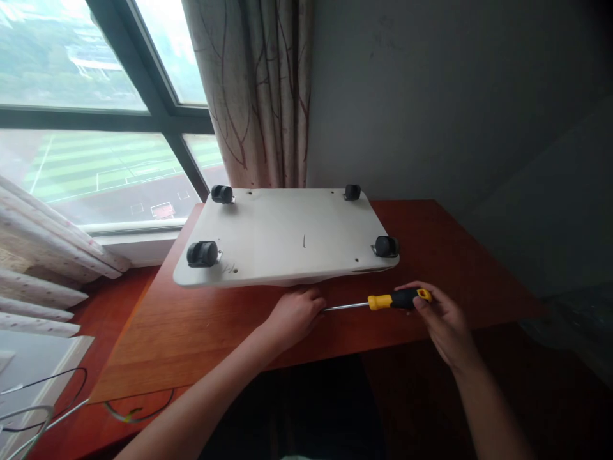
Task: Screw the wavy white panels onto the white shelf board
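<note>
A white board point(287, 236) lies upside down on a red-brown wooden table point(201, 332), with black caster wheels at its corners, such as the near-left one point(202, 253) and the near-right one point(385, 246). My right hand point(443, 319) is closed around the black and yellow handle of a screwdriver point(383, 301), held level just in front of the board. The metal shaft points left toward my left hand point(294, 316), whose fingers are curled at the shaft's tip by the board's near edge. What the left fingers hold is hidden.
A patterned curtain point(253, 89) hangs behind the board beside a large window point(96, 96). A grey wall point(431, 96) stands at the back right. Thin cables point(138, 412) lie at the table's lower left, and a white radiator-like ribbed object point(43, 275) is at the left.
</note>
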Demonstrator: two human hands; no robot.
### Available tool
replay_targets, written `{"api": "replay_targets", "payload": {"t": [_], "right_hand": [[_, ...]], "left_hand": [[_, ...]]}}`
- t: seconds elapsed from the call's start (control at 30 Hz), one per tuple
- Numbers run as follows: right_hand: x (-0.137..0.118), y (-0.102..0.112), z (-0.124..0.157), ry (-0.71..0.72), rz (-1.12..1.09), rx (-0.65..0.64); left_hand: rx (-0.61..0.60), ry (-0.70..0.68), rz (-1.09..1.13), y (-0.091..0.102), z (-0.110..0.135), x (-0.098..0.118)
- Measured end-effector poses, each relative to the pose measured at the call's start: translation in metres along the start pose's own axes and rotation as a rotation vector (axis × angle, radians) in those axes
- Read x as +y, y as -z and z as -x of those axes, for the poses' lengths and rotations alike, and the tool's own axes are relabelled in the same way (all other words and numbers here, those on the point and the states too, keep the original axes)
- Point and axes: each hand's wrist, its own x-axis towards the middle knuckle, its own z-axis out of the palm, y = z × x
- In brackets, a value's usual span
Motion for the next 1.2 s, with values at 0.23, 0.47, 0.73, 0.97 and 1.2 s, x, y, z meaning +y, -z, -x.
{"api": "replay_targets", "payload": {"t": [0.23,0.47,0.73,0.97,1.2], "right_hand": [[-0.030,0.002,0.003,0.112,0.100,0.058],[-0.130,0.009,-0.022,0.482,0.149,0.179],[-0.209,0.002,-0.060,0.755,0.492,0.120],[-0.220,-0.011,-0.079,0.821,0.809,0.054],[-0.216,-0.014,-0.087,0.799,0.789,0.020]], "left_hand": [[0.117,0.040,0.152,0.006,0.000,-0.001],[0.255,0.020,0.376,0.055,-0.025,0.017],[0.358,-0.028,0.369,0.091,-0.090,0.013],[0.286,-0.025,0.317,0.078,-0.111,0.008],[0.251,-0.011,0.322,0.070,-0.114,0.009]]}}
